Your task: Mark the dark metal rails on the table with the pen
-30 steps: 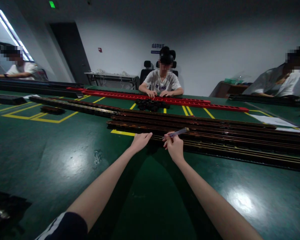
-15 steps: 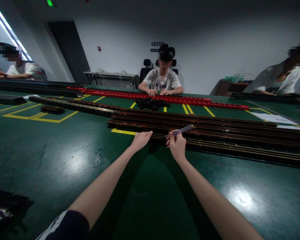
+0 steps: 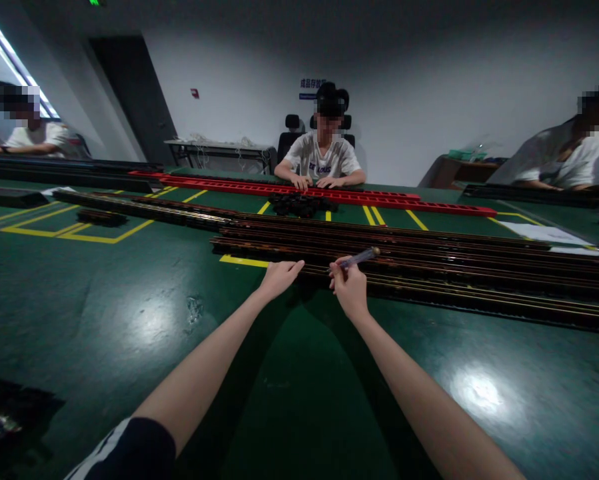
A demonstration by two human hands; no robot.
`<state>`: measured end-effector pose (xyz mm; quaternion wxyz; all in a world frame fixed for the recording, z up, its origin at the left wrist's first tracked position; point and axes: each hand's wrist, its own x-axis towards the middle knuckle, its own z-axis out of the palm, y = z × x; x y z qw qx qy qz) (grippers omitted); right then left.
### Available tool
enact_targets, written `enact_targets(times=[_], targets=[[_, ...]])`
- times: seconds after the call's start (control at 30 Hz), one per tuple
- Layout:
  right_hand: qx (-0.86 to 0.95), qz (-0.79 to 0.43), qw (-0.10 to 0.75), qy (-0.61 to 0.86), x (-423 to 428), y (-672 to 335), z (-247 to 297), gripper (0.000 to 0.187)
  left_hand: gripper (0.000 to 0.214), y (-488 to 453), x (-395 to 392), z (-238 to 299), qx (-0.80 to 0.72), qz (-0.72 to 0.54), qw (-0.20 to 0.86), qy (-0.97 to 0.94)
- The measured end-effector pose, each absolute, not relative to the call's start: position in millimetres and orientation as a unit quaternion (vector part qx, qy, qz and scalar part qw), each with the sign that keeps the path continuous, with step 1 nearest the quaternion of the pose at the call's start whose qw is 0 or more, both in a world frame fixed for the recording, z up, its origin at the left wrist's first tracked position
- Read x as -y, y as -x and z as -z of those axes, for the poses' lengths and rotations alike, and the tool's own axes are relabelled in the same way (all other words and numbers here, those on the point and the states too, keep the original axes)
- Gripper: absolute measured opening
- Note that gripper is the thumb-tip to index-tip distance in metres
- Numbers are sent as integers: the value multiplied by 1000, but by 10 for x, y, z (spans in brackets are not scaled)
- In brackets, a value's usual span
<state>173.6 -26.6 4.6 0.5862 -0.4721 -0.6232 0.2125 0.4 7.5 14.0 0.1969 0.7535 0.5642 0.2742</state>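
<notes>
My left hand (image 3: 279, 277) lies flat, fingers stretched out, on the left end of the nearest long dark rail (image 3: 454, 297). My right hand (image 3: 350, 289) is closed on a thin clear pen-like tool (image 3: 360, 257), its tip pointing right and away, held over the same rail. Several more dark rails (image 3: 404, 243) lie side by side just beyond, running off to the right on the green table (image 3: 129, 313).
A person sits across the table with both hands on a long red rail (image 3: 379, 199); a pile of small black parts (image 3: 299, 207) lies in front of it. Other people sit at far left and far right. Yellow floor-style lines mark the tabletop. Dark objects (image 3: 9, 417) sit at the near left edge.
My right hand with the tool has shifted slightly along the rail; the left hand stays put. The view has tilted a little.
</notes>
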Motion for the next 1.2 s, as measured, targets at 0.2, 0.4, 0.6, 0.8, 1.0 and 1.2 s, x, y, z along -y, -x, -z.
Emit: enact_targets(times=[0.2, 0.4, 0.6, 0.8, 1.0, 1.2], targets=[[607, -223, 594, 478, 263, -1735, -41, 35, 46, 7, -62, -182, -565, -280, 232, -741], [581, -254, 606, 480, 287, -1729, -59, 41, 45, 28, -90, -143, -556, -304, 262, -728], [564, -262, 618, 481, 295, -1716, -63, 41, 46, 26, -67, -164, -568, -317, 258, -715], [561, -269, 622, 476, 293, -1714, -56, 40, 46, 29, -64, -164, -615, -334, 238, -673], [558, -266, 625, 477, 286, -1719, -43, 40, 45, 37, -109, -114, -630, -316, 222, -674], [554, -259, 628, 482, 287, -1761, -46, 41, 50, 32, -94, -139, -632, -288, 185, -695]])
